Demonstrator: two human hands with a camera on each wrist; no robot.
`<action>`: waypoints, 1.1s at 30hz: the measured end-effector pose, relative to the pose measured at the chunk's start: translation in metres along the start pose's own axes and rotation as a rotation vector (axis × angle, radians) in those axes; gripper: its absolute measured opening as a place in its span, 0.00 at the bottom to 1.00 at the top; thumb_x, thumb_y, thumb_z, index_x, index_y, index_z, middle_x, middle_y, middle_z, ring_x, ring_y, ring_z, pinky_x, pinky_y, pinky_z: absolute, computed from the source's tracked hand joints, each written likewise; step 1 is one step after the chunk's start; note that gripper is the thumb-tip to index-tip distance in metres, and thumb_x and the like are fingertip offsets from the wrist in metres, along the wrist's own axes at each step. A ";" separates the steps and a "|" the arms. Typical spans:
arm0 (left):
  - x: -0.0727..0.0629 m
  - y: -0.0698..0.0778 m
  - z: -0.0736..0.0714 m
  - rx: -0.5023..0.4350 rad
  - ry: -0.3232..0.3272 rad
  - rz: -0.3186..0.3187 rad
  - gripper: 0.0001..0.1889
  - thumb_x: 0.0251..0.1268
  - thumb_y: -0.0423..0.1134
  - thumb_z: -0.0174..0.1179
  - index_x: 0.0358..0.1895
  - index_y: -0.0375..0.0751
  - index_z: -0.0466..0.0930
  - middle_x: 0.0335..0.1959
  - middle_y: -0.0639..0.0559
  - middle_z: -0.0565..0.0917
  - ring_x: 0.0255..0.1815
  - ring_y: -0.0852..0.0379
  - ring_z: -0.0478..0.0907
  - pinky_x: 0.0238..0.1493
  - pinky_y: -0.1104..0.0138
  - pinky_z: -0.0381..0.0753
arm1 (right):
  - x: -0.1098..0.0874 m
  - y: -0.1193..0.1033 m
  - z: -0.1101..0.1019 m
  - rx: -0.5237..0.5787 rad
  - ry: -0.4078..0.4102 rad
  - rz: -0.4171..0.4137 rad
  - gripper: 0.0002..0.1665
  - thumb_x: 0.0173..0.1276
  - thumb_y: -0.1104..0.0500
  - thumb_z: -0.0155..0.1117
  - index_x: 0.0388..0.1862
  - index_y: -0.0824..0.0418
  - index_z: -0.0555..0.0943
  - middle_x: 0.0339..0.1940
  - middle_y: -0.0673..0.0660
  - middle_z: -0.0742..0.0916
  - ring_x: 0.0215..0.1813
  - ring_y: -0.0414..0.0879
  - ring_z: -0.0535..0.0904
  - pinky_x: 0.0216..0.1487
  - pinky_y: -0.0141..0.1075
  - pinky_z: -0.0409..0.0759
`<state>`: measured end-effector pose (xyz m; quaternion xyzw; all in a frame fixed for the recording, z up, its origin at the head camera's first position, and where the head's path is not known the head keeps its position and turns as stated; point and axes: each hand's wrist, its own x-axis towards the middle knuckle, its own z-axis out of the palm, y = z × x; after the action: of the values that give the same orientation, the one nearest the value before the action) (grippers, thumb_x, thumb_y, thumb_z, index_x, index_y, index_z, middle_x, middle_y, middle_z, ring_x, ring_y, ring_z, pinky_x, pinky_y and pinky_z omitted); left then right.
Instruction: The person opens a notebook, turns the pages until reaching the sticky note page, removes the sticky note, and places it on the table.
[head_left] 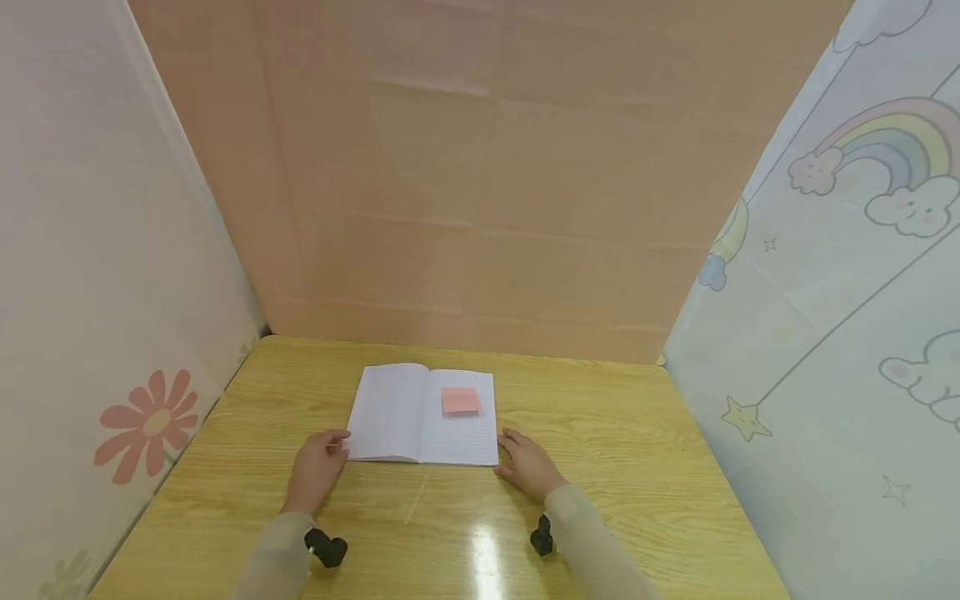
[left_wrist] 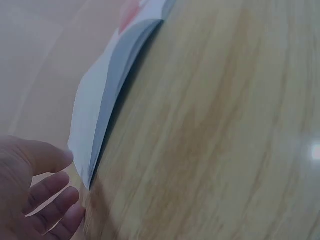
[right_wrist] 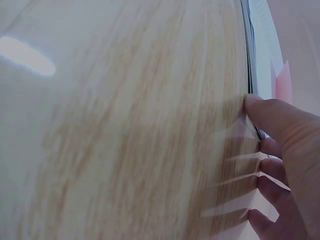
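Note:
An open notebook (head_left: 386, 417) lies on the wooden table, its left page looking blank and its right page lined. A pink sticky note (head_left: 461, 401) sits on the upper part of the right page, its lower edge lifted. At the lower left corner is my left hand (head_left: 316, 471); in the left wrist view its thumb (left_wrist: 55, 157) touches the page edge and the other fingers are relaxed. Beside the right edge rests my right hand (head_left: 531, 468). The right wrist view has its thumb (right_wrist: 265, 107) against the notebook's edge, with spread fingertips on the table.
A thin pale strip (head_left: 417, 497) runs from below the notebook's spine toward me. The wooden table (head_left: 622, 433) meets a plain orange-brown backdrop (head_left: 480, 208) behind. Printed panels stand at the left (head_left: 67, 275) and right (head_left: 825, 333). Black wrist mounts (head_left: 326, 547) sit by both sleeves.

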<state>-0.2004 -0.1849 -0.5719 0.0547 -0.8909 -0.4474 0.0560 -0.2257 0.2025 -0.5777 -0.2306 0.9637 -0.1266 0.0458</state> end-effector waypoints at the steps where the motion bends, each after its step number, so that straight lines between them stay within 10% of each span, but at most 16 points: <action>1: 0.001 -0.001 0.000 0.024 -0.011 0.003 0.14 0.62 0.30 0.60 0.52 0.34 0.81 0.47 0.35 0.80 0.48 0.42 0.79 0.50 0.49 0.79 | 0.000 0.000 0.000 0.001 -0.001 0.001 0.38 0.69 0.44 0.60 0.69 0.66 0.68 0.71 0.64 0.70 0.71 0.59 0.67 0.69 0.50 0.68; 13: 0.006 -0.008 0.005 0.258 -0.049 0.136 0.14 0.58 0.31 0.65 0.49 0.37 0.84 0.48 0.35 0.80 0.50 0.37 0.77 0.52 0.45 0.77 | 0.001 0.000 0.001 -0.020 0.006 -0.010 0.38 0.69 0.44 0.60 0.69 0.66 0.69 0.71 0.64 0.71 0.70 0.59 0.68 0.68 0.50 0.69; 33: 0.005 0.004 0.002 0.252 -0.098 0.147 0.15 0.59 0.30 0.65 0.50 0.36 0.82 0.54 0.34 0.78 0.56 0.36 0.75 0.57 0.44 0.74 | 0.001 0.001 0.001 -0.008 0.004 -0.005 0.38 0.69 0.45 0.61 0.69 0.66 0.69 0.71 0.64 0.71 0.71 0.58 0.68 0.69 0.49 0.69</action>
<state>-0.2062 -0.1817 -0.5695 -0.0261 -0.9433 -0.3287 0.0378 -0.2271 0.2022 -0.5785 -0.2331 0.9636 -0.1234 0.0429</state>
